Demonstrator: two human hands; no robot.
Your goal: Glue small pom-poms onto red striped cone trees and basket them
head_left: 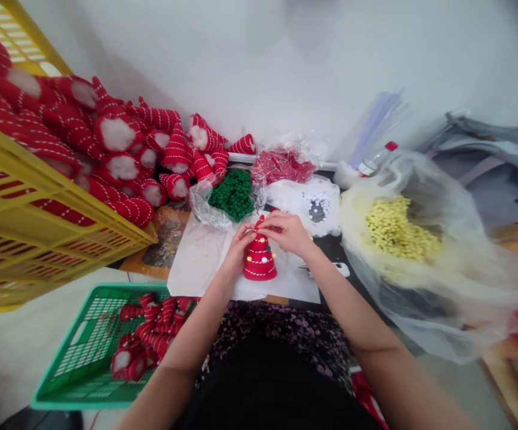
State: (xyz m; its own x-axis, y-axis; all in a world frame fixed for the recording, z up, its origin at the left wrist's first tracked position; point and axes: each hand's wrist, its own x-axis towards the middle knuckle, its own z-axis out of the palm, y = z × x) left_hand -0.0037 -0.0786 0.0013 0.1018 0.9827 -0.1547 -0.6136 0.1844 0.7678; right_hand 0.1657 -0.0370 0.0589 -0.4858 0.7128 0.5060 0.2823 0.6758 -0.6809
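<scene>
A small red stuffed cone with white stitched stripes stands upright on white paper, dotted with yellow, green and white pom-poms. My left hand is closed around its upper left side. From the right, my right hand bends over its narrow top, thumb and fingers pinched there; whether a small piece is between them is hidden. Behind my hands sits an open plastic bag of green pom-poms. White pom-poms lie in another bag, and yellow pom-poms fill a large clear bag on the right.
A yellow crate at left and the table's back hold many red striped cones. More cones lie in a green basket below. Red pieces in plastic lie at the back, near a red-capped bottle. White paper covers the work spot.
</scene>
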